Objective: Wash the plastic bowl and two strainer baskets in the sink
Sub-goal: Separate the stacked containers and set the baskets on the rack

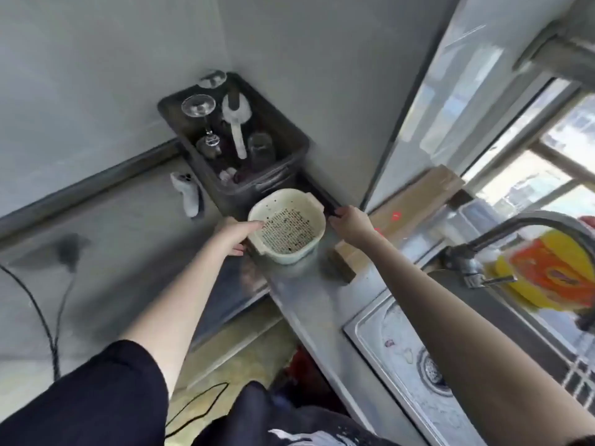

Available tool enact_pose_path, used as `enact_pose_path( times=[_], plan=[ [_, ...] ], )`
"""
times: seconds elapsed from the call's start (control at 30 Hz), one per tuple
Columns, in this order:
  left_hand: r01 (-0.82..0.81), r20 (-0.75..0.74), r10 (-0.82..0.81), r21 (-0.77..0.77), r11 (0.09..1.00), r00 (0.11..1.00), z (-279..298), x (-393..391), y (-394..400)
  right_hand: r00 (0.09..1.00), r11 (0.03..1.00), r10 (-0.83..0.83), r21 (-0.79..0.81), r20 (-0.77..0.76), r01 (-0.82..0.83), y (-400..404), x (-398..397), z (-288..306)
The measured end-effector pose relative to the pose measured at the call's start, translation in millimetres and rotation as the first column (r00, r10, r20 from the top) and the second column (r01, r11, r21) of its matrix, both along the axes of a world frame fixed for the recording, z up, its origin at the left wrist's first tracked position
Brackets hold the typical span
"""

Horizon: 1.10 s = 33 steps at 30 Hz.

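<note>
Two hands at cream perforated plastic strainer basket (287, 229) on steel bench (309, 304): left hand (236, 235) grips rim, right hand (349, 224) curled beside it, grip unclear; lift level, carry to steel sink (386, 336).

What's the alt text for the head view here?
A person's left hand holds the rim of a cream strainer basket on a steel counter, while the right hand grips a dark edge just beside it. Behind stands a dark bin of glassware; the sink and faucet lie to the right.
</note>
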State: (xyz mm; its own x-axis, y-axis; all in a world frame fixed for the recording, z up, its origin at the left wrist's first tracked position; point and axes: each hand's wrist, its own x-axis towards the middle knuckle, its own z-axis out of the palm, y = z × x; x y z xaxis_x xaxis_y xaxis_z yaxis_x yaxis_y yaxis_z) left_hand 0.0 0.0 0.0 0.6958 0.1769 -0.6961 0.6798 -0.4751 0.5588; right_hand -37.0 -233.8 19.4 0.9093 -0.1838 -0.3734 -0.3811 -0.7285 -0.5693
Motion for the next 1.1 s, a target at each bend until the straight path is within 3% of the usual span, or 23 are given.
enact_pose_path(
  times=[0.1, 0.23, 0.33, 0.4, 0.53, 0.67, 0.9, 0.97, 1.1],
  plan=[
    [-0.027, -0.098, 0.017, -0.109, 0.994, 0.995, -3, 6, -2, 0.987, 0.987, -0.046, 0.147, -0.155, 0.069, 11, 14, -10],
    [-0.064, -0.139, 0.036, -0.203, 0.977, 0.990, -15, 9, -2, 0.946, 0.966, -0.064, 0.217, -0.318, 0.138, 27, 19, -15],
    [-0.018, -0.093, -0.004, -0.230, 0.973, 0.996, -19, 7, -2, 0.945, 0.969, -0.092, 0.191, -0.313, 0.158, 35, 20, -24],
    [0.004, -0.012, -0.006, -0.189, 0.982, 1.000, -16, 4, -1, 0.958, 0.986, -0.044, 0.140, -0.285, 0.087, 39, 19, -26],
    [0.035, 0.187, -0.009, -0.138, 0.990, 0.982, 3, -9, 10, 0.975, 0.966, -0.064, 0.232, -0.213, 0.114, 43, 2, -12],
    [0.218, 0.270, -0.187, -0.087, 0.972, 0.944, 27, -25, 8, 0.984, 0.955, -0.111, 0.261, -0.141, 0.145, 31, -39, 9],
    [0.524, 0.343, -0.461, -0.118, 0.843, 0.819, 48, -47, -60, 0.928, 0.900, -0.365, 0.226, -0.079, 0.373, -26, -110, 30],
    [0.602, 0.342, -0.518, -0.220, 0.767, 0.784, 50, -55, -88, 0.882, 0.857, -0.466, 0.213, -0.067, 0.469, -47, -137, 31],
    [0.598, 0.280, -0.534, -0.478, 0.643, 0.798, 53, -81, -145, 0.774, 0.754, -0.629, 0.188, -0.069, 0.630, -81, -199, 32]
  ],
)
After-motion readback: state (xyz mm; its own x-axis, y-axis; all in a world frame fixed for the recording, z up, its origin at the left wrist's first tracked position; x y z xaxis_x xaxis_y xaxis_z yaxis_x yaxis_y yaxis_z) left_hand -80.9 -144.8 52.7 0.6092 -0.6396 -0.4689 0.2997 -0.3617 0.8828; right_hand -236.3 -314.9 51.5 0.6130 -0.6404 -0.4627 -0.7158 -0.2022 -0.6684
